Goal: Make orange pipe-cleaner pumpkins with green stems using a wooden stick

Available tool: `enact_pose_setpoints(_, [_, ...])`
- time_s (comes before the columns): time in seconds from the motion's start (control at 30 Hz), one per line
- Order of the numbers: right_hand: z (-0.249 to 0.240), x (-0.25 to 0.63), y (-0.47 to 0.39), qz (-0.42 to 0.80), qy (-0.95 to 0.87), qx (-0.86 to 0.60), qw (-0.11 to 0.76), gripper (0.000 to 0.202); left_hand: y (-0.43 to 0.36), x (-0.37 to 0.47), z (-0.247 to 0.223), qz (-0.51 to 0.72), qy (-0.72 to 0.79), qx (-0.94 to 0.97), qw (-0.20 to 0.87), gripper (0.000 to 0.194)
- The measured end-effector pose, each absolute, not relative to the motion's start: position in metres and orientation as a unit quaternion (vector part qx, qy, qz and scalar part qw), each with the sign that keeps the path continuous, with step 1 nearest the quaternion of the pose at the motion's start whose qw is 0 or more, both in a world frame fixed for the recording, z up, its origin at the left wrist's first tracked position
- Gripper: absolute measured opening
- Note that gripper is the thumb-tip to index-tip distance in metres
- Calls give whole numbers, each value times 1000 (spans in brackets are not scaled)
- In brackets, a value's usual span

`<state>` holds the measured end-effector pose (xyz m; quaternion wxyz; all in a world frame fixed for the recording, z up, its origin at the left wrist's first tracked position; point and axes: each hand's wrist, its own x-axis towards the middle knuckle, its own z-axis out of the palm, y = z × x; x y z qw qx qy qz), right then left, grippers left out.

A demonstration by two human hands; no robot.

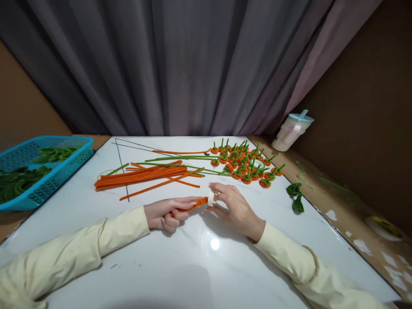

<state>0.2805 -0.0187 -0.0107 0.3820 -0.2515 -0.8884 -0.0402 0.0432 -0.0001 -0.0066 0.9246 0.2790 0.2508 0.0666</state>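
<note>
My left hand [165, 214] is closed around a twisted orange pipe cleaner piece [197, 204], which sticks out to the right past my fingertips. At its right end sits a small white ring [211, 198], pinched between the thumb and fingers of my right hand [237, 211]. Whether the ring goes around the orange piece or only touches its end, I cannot tell. Beyond my left hand lies a bundle of straight orange pipe cleaners [141, 178], some loose and crossing. Past my right hand stand many small orange pumpkin-like pieces [246, 178] with green stems.
Green pipe cleaners [180, 158] lie along the back of the white tabletop [154, 266]. A blue basket [61, 174] with green pieces is at left. Green leaf shapes [296, 198] lie near the right edge. A lidded cup [292, 131] stands at back right, before the grey curtain [186, 64].
</note>
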Motion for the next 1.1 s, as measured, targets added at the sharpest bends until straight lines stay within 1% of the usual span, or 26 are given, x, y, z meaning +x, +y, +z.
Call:
enact_pose_setpoints(0.1, [-11, 281, -17, -15, -884, -264, 384, 29, -1, 44, -4, 58, 248, 278, 926, 29])
enact_pose_setpoints(0.17, [-9, 281, -18, -22, -890, -261, 373, 36, -1, 45, -3, 56, 252, 281, 924, 29])
enact_pose_setpoints(0.33, [-8, 280, -21, -17, -898, -252, 360, 43, -1, 45, -2, 51, 275, 288, 916, 29])
enact_pose_setpoints(0.6, [-7, 279, -21, 5, -898, -249, 362, 44, -2, 44, -3, 38, 262, 321, 909, 32])
enact_pose_setpoints(0.9, [-10, 279, -20, 34, -892, -282, 351, 42, -10, 48, 7, 62, 335, 378, 861, 40])
enact_pose_setpoints(1.1, [-10, 279, -20, 67, -890, -293, 342, 42, -13, 49, 9, 73, 351, 395, 846, 46])
